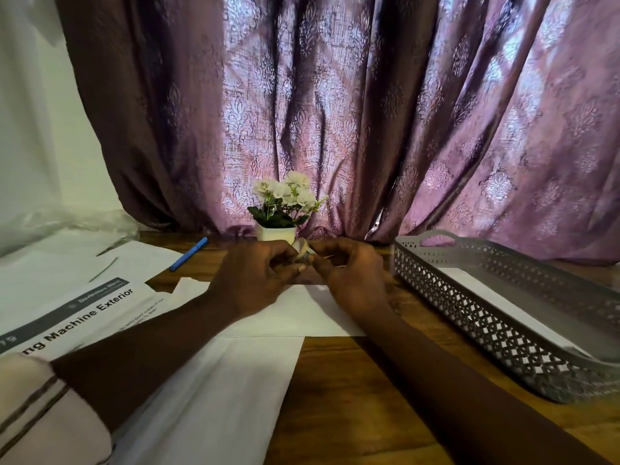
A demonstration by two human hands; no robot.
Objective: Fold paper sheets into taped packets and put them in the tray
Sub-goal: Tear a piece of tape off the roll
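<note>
My left hand grips a small roll of tape above the middle of the wooden table. My right hand pinches at the roll's edge, fingertips touching it; the tape end itself is too small to make out. Under both hands lies a folded white paper. A larger white sheet lies nearer me. The grey lattice tray stands at the right, with a white packet inside it.
Printed sheets are spread on the left of the table. A blue pen lies behind them. A white pot of flowers stands at the back centre, against a purple curtain.
</note>
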